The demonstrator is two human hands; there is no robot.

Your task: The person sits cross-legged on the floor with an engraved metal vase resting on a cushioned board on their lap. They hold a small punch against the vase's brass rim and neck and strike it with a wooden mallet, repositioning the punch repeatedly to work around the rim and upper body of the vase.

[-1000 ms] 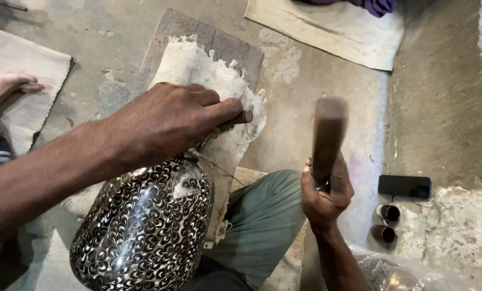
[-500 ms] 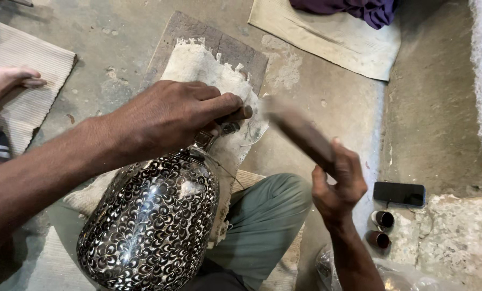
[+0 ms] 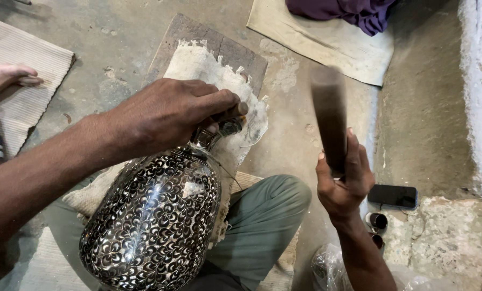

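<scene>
— What is the left hand doing?

— It is reaching in from the left, forearm stretched low across the scene, knuckles up. Its grip is closing together around a short rod-like tool whose tip is pressing at the neck of the patterned metal vase.

— And where is the vase lying?

— It is lying tilted across the person's lap, over the green trouser leg, its neck resting on the frayed cloth that is covering the wooden board on the floor.

— The right hand?

— It is standing raised, wrist bent back, forearm coming up from the bottom edge. Its fingers are clamping the lower end of a dark wooden mallet, which is pointing upward and blurring, well apart from the vase.

— Anything else around?

— A dark phone is lying on the stone ledge just right of that hand, with two small pots near it. Someone else's hand is resting on a ribbed mat at the far left, and purple fabric is sitting on a pale mat at the top.
</scene>
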